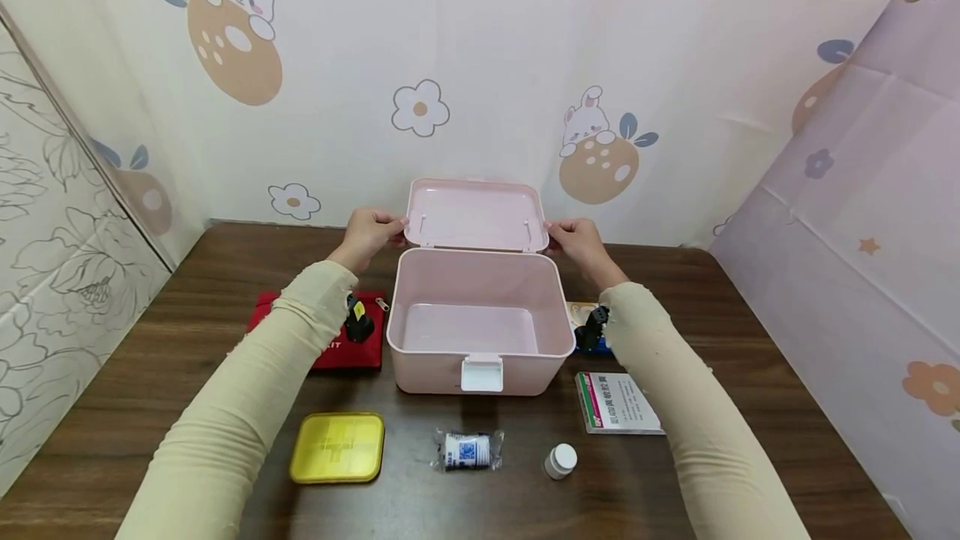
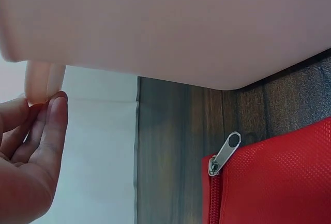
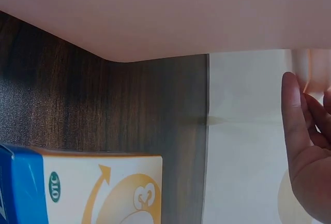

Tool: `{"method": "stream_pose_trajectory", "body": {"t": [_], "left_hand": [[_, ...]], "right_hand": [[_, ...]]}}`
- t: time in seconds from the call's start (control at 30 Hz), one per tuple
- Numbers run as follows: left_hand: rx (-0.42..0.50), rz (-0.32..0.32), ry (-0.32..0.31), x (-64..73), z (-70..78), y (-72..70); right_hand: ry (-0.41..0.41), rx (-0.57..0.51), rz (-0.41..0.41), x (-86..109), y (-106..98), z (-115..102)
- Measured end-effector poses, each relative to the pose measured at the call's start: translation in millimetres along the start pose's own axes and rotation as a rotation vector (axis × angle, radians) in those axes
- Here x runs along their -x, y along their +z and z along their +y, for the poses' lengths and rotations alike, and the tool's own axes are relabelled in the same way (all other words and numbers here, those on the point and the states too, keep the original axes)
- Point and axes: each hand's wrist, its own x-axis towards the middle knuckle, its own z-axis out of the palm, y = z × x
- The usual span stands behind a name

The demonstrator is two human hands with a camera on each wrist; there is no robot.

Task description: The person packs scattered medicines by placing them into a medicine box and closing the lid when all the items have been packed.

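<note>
A pink plastic box (image 1: pixel 480 267) stands in the middle of the table, its lid (image 1: pixel 476 213) tipped back on the hinge and its inside bare. My left hand (image 1: pixel 367 236) pinches the left edge of the lid between thumb and fingers; in the left wrist view the fingertips (image 2: pixel 58 105) are at the lid's rim. On the opposite side my right hand (image 1: pixel 581 247) pinches the lid's right edge, and the right wrist view shows its index finger (image 3: pixel 292 100) stretched along it. A white latch (image 1: pixel 482 374) hangs on the box's front.
Left of the box lies a red zippered pouch (image 1: pixel 360 348), partly under my left sleeve. In front are a yellow case (image 1: pixel 337 448), a wrapped roll (image 1: pixel 468 450) and a white bottle (image 1: pixel 561 461). A white medicine box (image 1: pixel 618 403) and a blue-and-orange carton (image 3: pixel 103 188) lie right.
</note>
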Motion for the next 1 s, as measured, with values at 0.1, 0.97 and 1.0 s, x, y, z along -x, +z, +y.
{"method": "stream_pose_trajectory", "body": {"t": [0.1,0.97,1.0], "left_hand": [[-0.001,-0.017,-0.013,-0.2,-1.1,-0.7],[0.047,-0.047,-0.096,1.9,-1.4,-0.5],[0.039,-0.051,-0.100,2.1,-1.5,-0.8]], "right_hand": [[0.025,0.028,-0.009,-1.0,-0.3,1.0],[0.112,-0.038,-0.070,-0.5,-1.0,5.1],[0.115,-0.048,-0.077,0.0,-1.0,4.9]]}}
